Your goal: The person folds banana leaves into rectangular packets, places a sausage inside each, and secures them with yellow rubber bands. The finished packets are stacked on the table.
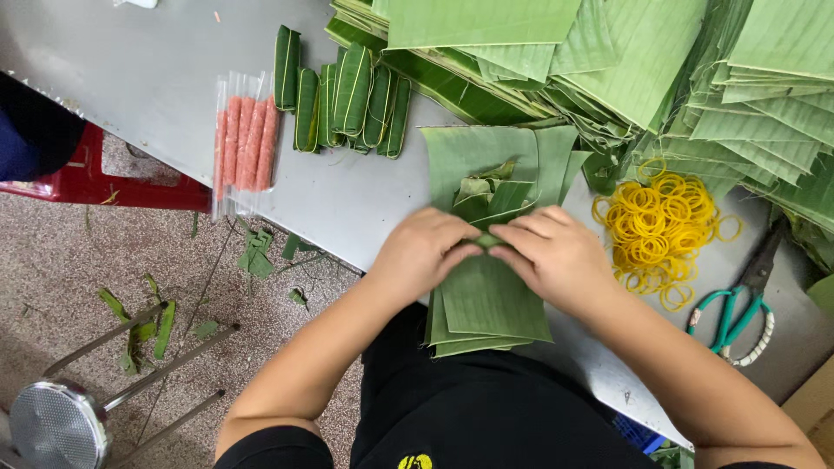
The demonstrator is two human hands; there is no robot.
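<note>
My left hand (423, 252) and my right hand (556, 256) meet over a small stack of cut banana leaves (486, 300) at the near edge of a grey metal table (156, 78). Both hands pinch a small folded leaf bundle (488, 241) between their fingertips. Most of the bundle is hidden by my fingers. More leaf pieces (486, 165) lie flat just beyond my hands.
Several wrapped leaf rolls (347, 108) lie at the back left, beside plastic-wrapped pink sausages (245, 143). Yellow rubber bands (662, 227) and green-handled scissors (737, 308) sit to the right. Big leaf stacks (625, 61) fill the far side. A metal stool (61, 421) stands on the floor.
</note>
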